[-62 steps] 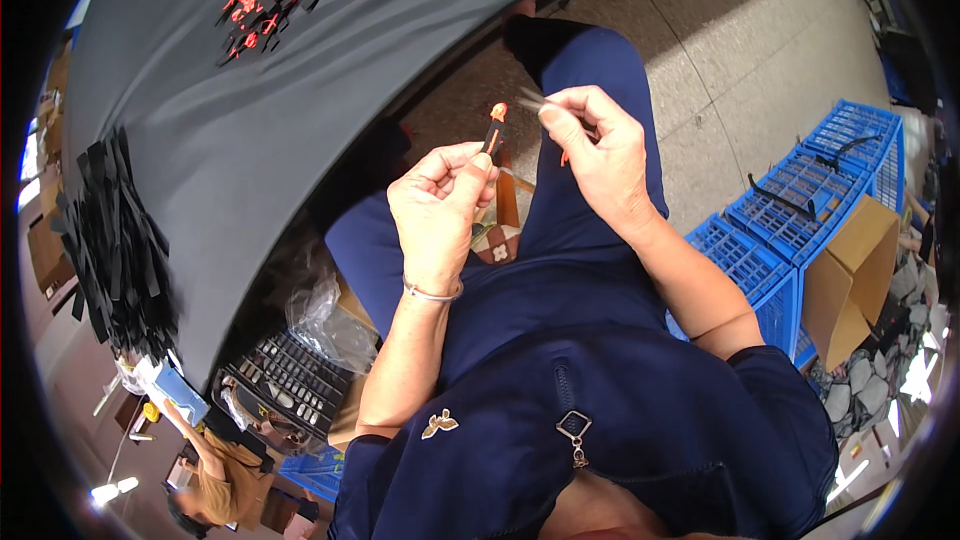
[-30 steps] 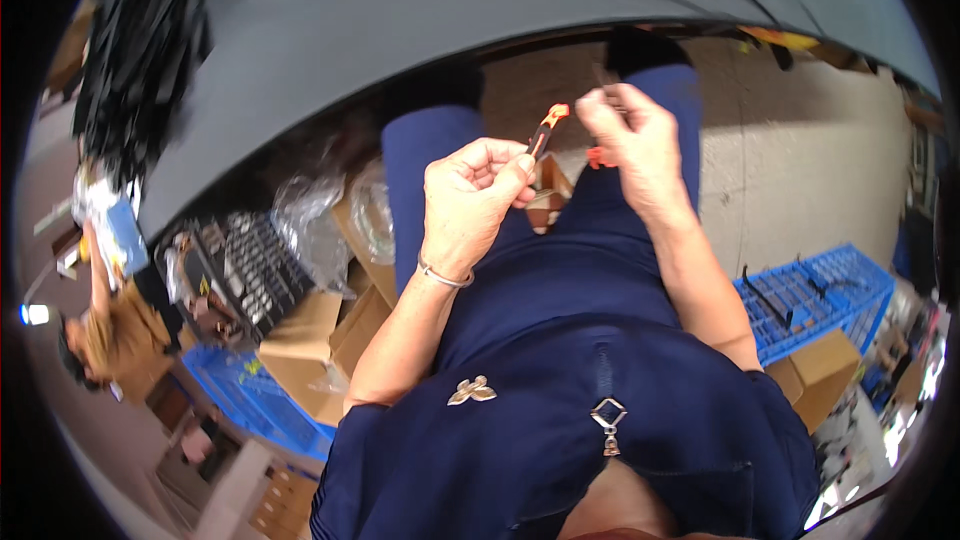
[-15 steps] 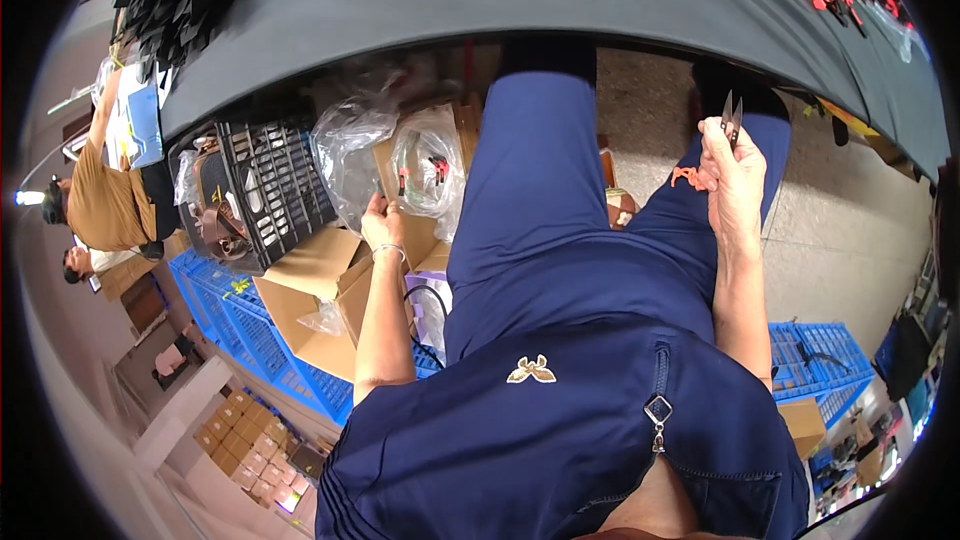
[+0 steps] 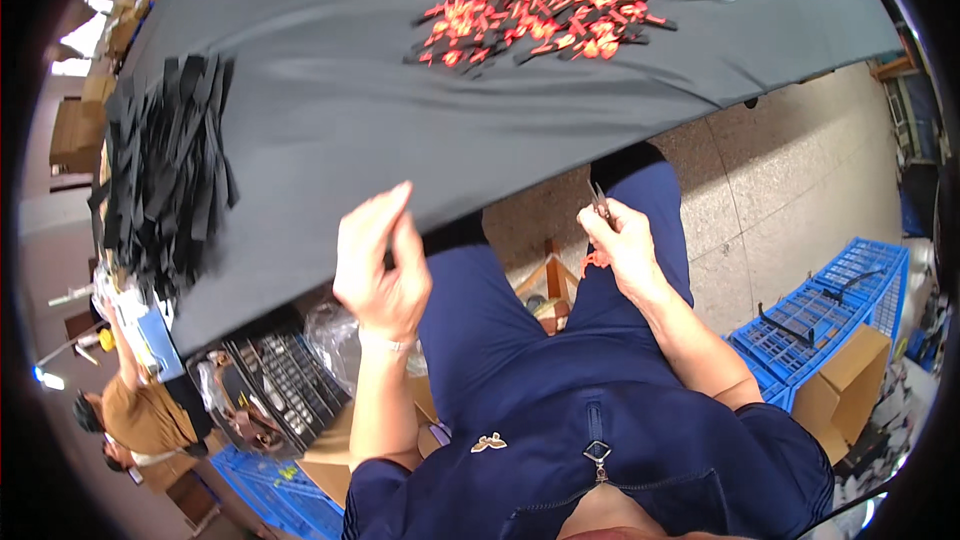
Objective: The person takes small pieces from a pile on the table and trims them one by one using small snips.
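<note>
Hold the snips (image 4: 600, 200) with the right hand (image 4: 626, 245) closed around them, orange-red piece (image 4: 595, 260) alongside, points clear of the left hand (image 4: 380, 270), half-open and, from here, seemingly empty.

Your left hand (image 4: 380, 265) pinched an orange-and-black piece two seconds ago; now it looks bare, blurred, and has come from beside the clear plastic bag (image 4: 330, 342) to the edge of the black-covered table (image 4: 330, 170). Your right hand (image 4: 628, 245) has shifted inward to three o'clock. Your view has turned: the red-and-black pile (image 4: 550, 0) has swung from two o'clock to just past twelve.
</note>
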`<state>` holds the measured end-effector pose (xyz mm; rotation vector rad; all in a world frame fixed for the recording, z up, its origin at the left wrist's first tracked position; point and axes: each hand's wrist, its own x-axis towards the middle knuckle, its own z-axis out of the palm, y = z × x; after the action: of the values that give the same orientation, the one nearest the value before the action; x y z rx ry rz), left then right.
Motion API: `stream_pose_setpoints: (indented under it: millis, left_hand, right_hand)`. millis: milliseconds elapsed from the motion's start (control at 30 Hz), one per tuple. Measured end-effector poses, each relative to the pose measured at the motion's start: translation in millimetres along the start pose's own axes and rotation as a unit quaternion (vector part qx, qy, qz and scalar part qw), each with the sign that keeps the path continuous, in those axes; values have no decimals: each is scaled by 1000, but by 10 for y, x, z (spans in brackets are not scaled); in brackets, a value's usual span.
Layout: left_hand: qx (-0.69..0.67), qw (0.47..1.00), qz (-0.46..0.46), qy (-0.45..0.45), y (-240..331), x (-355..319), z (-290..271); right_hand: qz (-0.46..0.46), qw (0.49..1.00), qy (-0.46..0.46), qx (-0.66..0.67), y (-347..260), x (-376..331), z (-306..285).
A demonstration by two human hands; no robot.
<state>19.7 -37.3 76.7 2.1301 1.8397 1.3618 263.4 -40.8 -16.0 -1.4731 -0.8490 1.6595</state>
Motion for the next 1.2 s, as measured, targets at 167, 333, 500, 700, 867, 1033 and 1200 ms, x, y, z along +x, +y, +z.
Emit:
stream_pose_setpoints:
  millis: [167, 333, 500, 700, 867, 1033, 1200]
  left_hand:
    - [52, 995, 37, -80, -167, 749, 690]
    - [146, 985, -3, -93, -295, 914, 988]
    - [78, 983, -92, -136, -260, 859, 928]
    - [-268, 882, -348, -170, -32, 639, 677]
    - [-556, 627, -502, -215, 277, 197, 519]
    - [-554, 599, -531, -230, 509, -91, 485]
    - [-541, 608, -530, -237, 593, -166, 522]
  right_hand:
    - [-36, 999, 7, 16, -12, 57, -76]
    - [-11, 999, 15, 31, -41, 56, -164]
    - [-20, 999, 14, 28, 5, 50, -216]
    - [-58, 998, 32, -16, -155, -22, -250]
    - [-180, 982, 20, -49, -538, -276, -102]
    - [-453, 825, 105, -321, -759, -373, -90]
    - [-488, 769, 128, -393, -651, -374, -192]
